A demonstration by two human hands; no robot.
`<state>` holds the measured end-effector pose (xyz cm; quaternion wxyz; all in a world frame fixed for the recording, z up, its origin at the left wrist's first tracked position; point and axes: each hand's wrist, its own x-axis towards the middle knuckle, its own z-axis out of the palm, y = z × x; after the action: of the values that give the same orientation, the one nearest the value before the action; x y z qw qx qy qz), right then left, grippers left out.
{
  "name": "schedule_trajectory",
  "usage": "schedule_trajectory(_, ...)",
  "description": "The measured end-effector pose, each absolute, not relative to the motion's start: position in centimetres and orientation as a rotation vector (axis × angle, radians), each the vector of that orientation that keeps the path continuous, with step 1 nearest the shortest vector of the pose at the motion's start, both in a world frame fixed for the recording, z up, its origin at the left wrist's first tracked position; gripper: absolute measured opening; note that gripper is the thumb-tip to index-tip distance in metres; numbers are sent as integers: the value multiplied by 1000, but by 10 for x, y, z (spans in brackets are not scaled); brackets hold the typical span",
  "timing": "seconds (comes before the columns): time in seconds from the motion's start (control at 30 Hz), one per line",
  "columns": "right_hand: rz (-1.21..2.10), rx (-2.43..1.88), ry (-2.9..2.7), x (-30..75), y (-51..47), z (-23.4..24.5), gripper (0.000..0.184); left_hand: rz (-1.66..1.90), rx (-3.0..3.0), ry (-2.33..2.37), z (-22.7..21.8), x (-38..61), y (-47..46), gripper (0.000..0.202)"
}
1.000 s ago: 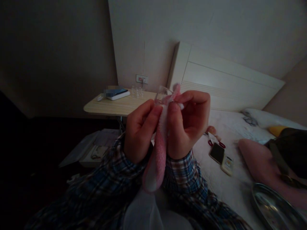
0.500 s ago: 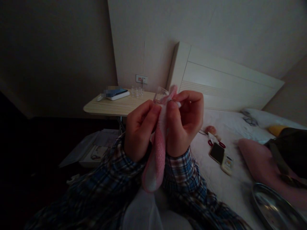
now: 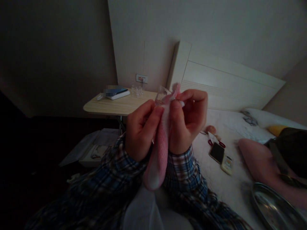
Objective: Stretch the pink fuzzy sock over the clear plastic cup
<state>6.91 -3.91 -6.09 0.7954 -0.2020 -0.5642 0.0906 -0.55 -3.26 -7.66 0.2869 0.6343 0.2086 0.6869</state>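
Both hands are raised close together in front of me. My left hand [image 3: 142, 131] is closed, its thumb and forefinger pinching the lower edge of a small clear cup [image 3: 163, 94]. A pink-and-white towel [image 3: 161, 148] runs between the hands and hangs in a long fold below them. My right hand [image 3: 188, 123] pinches a bunched part of this towel beside the cup, with a pink corner standing up above the fingers. Whether the towel also goes inside the cup is hard to make out in the dim light.
A small wooden table [image 3: 105, 107] holds several clear pieces [image 3: 137, 91] and a phone on a white box [image 3: 118, 95]. On the bed lie red-handled scissors [image 3: 222, 144], a dark phone [image 3: 217, 152], a pale device [image 3: 226, 164] and a metal tray [image 3: 275, 204].
Both hands, with the cup and towel, have shifted slightly to the right. The cup is tilted a little more, and the grips look the same.
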Motion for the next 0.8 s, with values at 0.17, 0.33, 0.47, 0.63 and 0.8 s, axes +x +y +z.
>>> schedule_trajectory(0.17,191,-459,-1209,71,-36,-64,8,1846,1669,579,-80,-4,-30,30)
schedule_trajectory(0.33,152,-495,-1237,74,-34,-64,7,1812,1664,609,-83,-5,-28,29)
schedule_trajectory(0.47,151,-530,-1257,75,-34,-64,6,1837,1654,595,-83,-5,-28,28)
schedule_trajectory(0.63,107,-518,-1293,75,-35,-64,6,1845,1664,612,-81,-5,-31,28)
schedule_trajectory(0.8,131,-457,-1277,75,-30,-67,7,1856,1634,602,-81,-4,-29,27)
